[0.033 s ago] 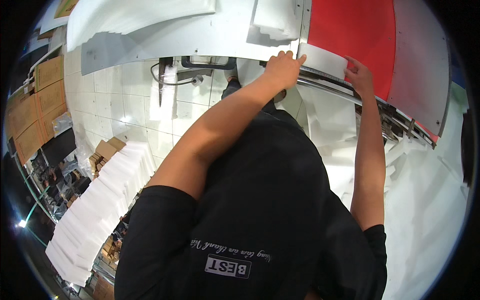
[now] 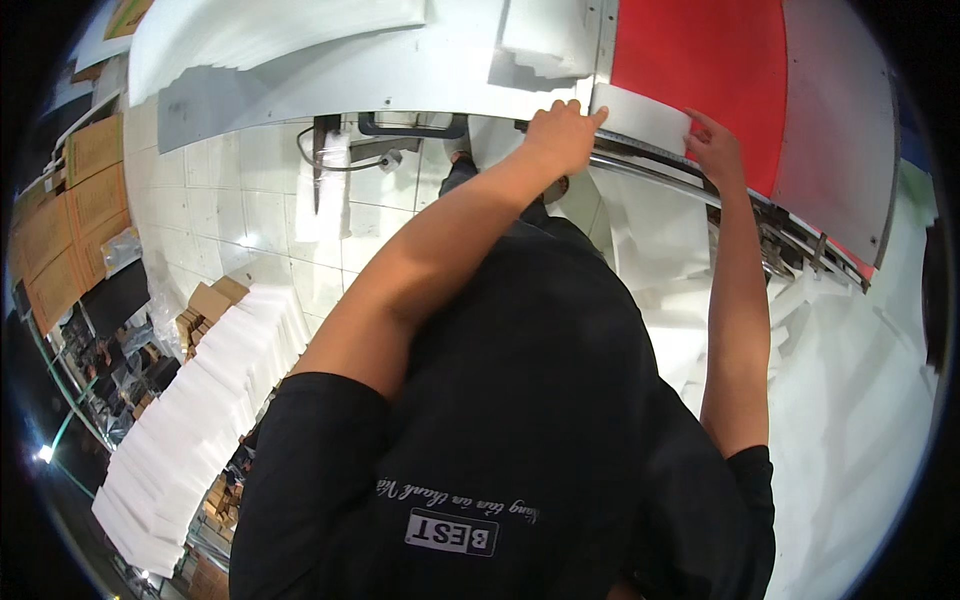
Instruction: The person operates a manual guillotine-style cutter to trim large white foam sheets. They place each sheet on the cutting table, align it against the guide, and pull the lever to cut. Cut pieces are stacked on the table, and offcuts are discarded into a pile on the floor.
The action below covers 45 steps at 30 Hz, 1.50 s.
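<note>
A short white strip (image 2: 640, 116), apparently foam sheet, lies along the near edge of a red surface (image 2: 700, 60). My left hand (image 2: 562, 138) rests at the table edge by the strip's left end. Its fingers stretch forward over the white tabletop, and its thumb points right onto the strip's corner. At the opposite end my right hand (image 2: 716, 152) touches the strip with its index finger and thumb held apart. The other right fingers are partly hidden. Just below the strip runs a dark metal rail (image 2: 655, 148).
White foam pieces (image 2: 548, 38) lie on the tabletop, with a large white sheet (image 2: 270, 35) to the left. A black handle (image 2: 413, 127) juts from the front edge. Stacked white sheets (image 2: 200, 420) and cardboard boxes (image 2: 95, 190) stand at left. White scraps (image 2: 675, 310) lie below the machine.
</note>
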Motion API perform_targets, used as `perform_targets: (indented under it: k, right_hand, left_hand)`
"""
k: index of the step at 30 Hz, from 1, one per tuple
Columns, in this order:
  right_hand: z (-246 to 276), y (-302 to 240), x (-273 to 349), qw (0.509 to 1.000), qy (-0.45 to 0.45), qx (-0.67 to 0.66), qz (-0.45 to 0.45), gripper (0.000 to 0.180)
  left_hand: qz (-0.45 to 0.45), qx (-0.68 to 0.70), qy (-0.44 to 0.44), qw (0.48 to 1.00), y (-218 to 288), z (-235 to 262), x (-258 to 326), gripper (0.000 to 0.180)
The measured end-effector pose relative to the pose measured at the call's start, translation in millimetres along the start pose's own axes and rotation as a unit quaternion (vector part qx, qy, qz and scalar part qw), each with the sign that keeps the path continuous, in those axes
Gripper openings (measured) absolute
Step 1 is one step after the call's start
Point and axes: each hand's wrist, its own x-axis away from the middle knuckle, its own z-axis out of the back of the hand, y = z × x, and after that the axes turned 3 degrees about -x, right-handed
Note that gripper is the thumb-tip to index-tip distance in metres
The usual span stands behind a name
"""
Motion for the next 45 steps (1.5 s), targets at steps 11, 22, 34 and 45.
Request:
perform_targets:
  k: [11, 22, 34, 45]
  right_hand:
    - [6, -54, -17, 0.982, -0.125, 0.143, -0.012, 0.076]
    - [-1, -53, -19, 0.975, -0.113, 0.191, 0.028, 0.071]
    - [2, -69, 10, 0.981, -0.036, 0.134, 0.138, 0.06]
    - [11, -57, 19, 0.999, -0.013, 0.012, 0.026, 0.044]
  left_hand:
    - [0.008, -0.026, -0.034, 0.999, -8, 10, -7, 0.072]
    - [0.013, 0.021, -0.043, 0.999, -11, 9, -10, 0.074]
    - [0.087, 0.309, 0.088, 0.943, -123, -53, 119, 0.034]
    - [0.324, 0.342, 0.095, 0.877, -210, -196, 206, 0.032]
